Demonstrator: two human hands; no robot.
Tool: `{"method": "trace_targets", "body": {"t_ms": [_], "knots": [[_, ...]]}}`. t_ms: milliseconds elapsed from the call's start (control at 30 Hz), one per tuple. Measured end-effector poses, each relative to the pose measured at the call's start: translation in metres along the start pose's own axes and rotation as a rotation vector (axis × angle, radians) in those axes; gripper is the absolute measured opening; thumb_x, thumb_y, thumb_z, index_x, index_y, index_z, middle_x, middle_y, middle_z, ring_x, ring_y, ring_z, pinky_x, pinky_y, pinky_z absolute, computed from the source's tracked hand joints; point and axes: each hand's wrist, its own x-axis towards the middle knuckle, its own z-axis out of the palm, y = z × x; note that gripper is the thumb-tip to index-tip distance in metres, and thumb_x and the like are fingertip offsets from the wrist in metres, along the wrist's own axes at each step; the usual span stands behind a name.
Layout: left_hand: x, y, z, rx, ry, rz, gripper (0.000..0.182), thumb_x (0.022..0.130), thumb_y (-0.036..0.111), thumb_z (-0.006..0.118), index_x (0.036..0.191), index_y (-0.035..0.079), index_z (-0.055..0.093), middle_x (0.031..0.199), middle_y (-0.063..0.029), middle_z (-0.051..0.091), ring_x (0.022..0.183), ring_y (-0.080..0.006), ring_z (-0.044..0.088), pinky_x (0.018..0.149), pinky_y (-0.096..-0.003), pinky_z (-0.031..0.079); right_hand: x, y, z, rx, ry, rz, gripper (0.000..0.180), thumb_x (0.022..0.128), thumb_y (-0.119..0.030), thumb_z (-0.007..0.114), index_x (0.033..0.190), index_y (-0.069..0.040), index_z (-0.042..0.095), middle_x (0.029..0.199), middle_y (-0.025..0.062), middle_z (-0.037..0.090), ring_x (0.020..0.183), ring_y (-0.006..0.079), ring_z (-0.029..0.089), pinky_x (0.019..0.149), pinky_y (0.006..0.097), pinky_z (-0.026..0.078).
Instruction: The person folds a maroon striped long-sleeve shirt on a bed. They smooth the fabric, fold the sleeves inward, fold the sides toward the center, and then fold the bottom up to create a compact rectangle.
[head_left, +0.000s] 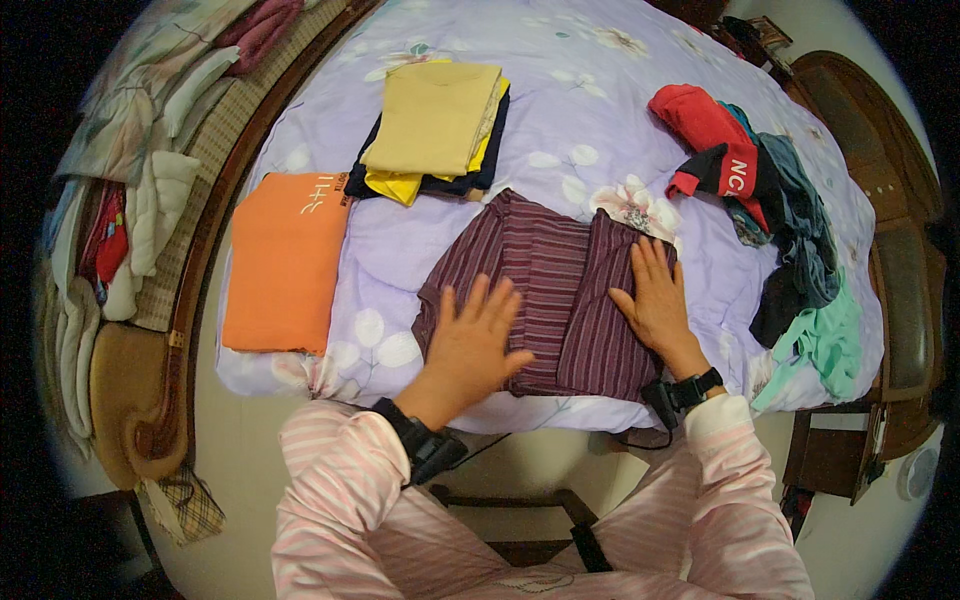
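Observation:
A maroon striped shirt (547, 262) lies partly folded on the bed in front of me. Its right side is turned inward over the middle, while the left part spreads out at an angle. My right hand (657, 300) rests flat along the shirt's right folded edge, thumb apart from the fingers. Over the lower left of the shirt is my left hand (472, 345), fingers spread and holding nothing; whether its palm touches the cloth is hard to tell. Both wrists wear black straps with small devices.
A folded orange garment (285, 262) lies at the left. Behind the shirt sits a folded stack topped by a tan garment (435, 116). Rumpled clothes (795, 202) are heaped at the right on the floral bedsheet (555, 45). A sofa (139, 390) piled with textiles stands to the left.

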Motion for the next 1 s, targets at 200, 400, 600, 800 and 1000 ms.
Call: {"method": "trace_targets", "body": {"t_ms": [200, 400, 600, 800, 1000], "knots": [[-0.001, -0.014, -0.006, -0.005, 0.141, 0.02, 0.07, 0.085, 0.043, 0.064, 0.142, 0.008, 0.043, 0.154, -0.017, 0.031, 0.144, -0.0369, 0.024, 0.111, -0.0641, 0.018, -0.04, -0.053, -0.015, 0.076, -0.015, -0.259, 0.077, 0.082, -0.039, 0.069, 0.139, 0.005, 0.042, 0.15, 0.0217, 0.036, 0.142, 0.0381, 0.028, 0.113, 0.0568, 0.024], [0.0, -0.009, -0.007, 0.056, -0.05, -0.018, 0.065, 0.087, 0.044, 0.061, 0.144, 0.016, 0.043, 0.154, -0.016, 0.031, 0.144, -0.0356, 0.024, 0.111, -0.0657, 0.018, -0.052, -0.099, -0.021, 0.15, -0.194, -0.322, 0.08, 0.081, -0.045, 0.069, 0.14, 0.003, 0.043, 0.149, 0.0231, 0.035, 0.142, 0.0386, 0.028, 0.113, 0.0557, 0.023], [0.026, 0.004, -0.014, -0.155, 0.205, 0.036, 0.031, 0.085, 0.021, 0.065, 0.11, 0.003, 0.063, 0.116, -0.0164, 0.061, 0.11, -0.0344, 0.056, 0.093, -0.0501, 0.042, -0.055, -0.106, -0.038, 0.278, -0.138, -0.494, 0.066, 0.075, -0.034, 0.076, 0.127, 0.0, 0.054, 0.137, 0.0226, 0.046, 0.13, 0.0385, 0.042, 0.105, 0.05, 0.038], [0.072, 0.026, -0.004, -0.441, 0.083, -0.083, 0.023, 0.085, 0.018, 0.063, 0.099, 0.0, 0.064, 0.093, -0.0215, 0.066, 0.089, -0.0399, 0.063, 0.079, -0.0471, 0.05, -0.053, -0.089, -0.04, 0.334, -0.081, -0.442, 0.021, 0.075, -0.022, 0.069, 0.08, -0.007, 0.056, 0.084, 0.0099, 0.052, 0.079, 0.0291, 0.055, 0.067, 0.0414, 0.046], [0.089, 0.047, 0.017, -0.476, -0.032, -0.283, 0.046, 0.083, 0.02, 0.067, 0.123, 0.0, 0.054, 0.089, -0.0214, 0.067, 0.088, -0.041, 0.065, 0.079, -0.0493, 0.051, -0.064, -0.093, -0.03, 0.344, -0.052, -0.525, 0.01, 0.07, -0.015, 0.064, 0.076, -0.009, 0.058, 0.078, 0.0068, 0.048, 0.074, 0.0249, 0.053, 0.062, 0.0358, 0.046]]}}
